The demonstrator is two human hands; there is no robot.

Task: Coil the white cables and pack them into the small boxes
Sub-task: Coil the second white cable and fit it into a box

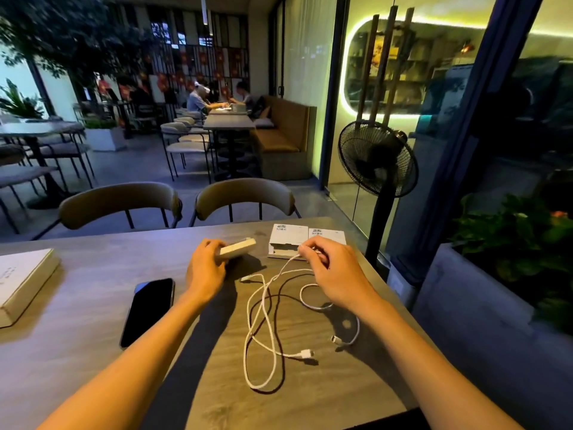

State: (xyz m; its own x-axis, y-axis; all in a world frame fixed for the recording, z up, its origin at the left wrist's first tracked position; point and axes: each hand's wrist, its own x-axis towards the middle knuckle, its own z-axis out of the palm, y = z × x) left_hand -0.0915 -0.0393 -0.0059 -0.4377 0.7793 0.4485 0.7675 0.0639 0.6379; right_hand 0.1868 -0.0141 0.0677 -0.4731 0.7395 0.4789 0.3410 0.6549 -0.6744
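Observation:
My left hand (206,268) grips a small cream box (238,248) just above the table's middle. My right hand (333,271) pinches one end of a white cable (263,308) near an open white box (286,243). The cable trails loosely toward me in long loops, with a plug end (307,354) lying on the table. A second, shorter white cable (350,332) curls under my right wrist, its plug beside the first one. Another white box (328,235) lies flat next to the open one.
A black phone (148,311) lies face up left of my left arm. A large flat box (21,283) rests at the table's left edge. Two chairs (173,200) stand across the wooden table (93,352). A black standing fan (378,159) and a planter (483,305) are to the right.

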